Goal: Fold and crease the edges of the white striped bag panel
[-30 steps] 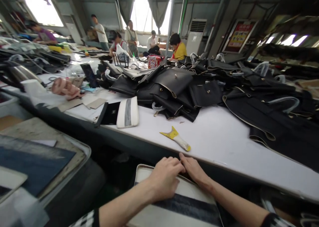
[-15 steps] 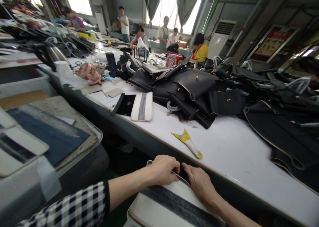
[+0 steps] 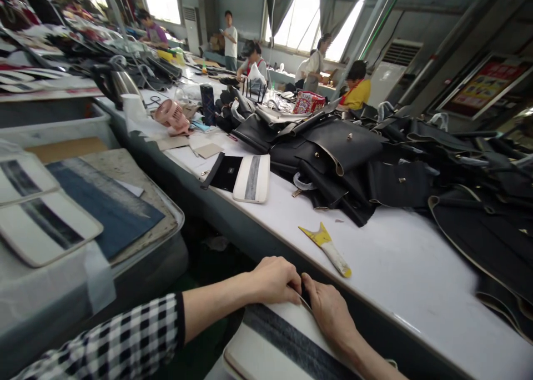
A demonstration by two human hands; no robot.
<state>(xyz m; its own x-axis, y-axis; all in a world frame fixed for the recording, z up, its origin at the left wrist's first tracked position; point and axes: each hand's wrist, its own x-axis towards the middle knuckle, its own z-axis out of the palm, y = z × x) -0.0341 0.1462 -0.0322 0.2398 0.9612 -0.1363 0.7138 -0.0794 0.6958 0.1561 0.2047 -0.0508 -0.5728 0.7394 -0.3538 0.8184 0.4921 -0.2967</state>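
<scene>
My left hand (image 3: 275,280) and my right hand (image 3: 328,310) meet at the far edge of a white panel with a dark stripe (image 3: 283,341) that lies low in front of me. The left hand's fingers are curled over that edge and pinch it. My right hand presses on the same edge, thumb towards the left hand. Just beyond them, on the white table (image 3: 395,258), lies a yellow-tipped scraper (image 3: 327,248).
A heap of black leather bag pieces (image 3: 345,152) covers the table's far and right side. A white striped panel and a black piece (image 3: 239,174) lie left of it. A tray with more panels (image 3: 62,213) stands at left. Several people work in the background.
The view has swung left and the panel sits lower in it. My left hand has curled from lying flat into a grip on the panel's edge; the right hand stays beside it.
</scene>
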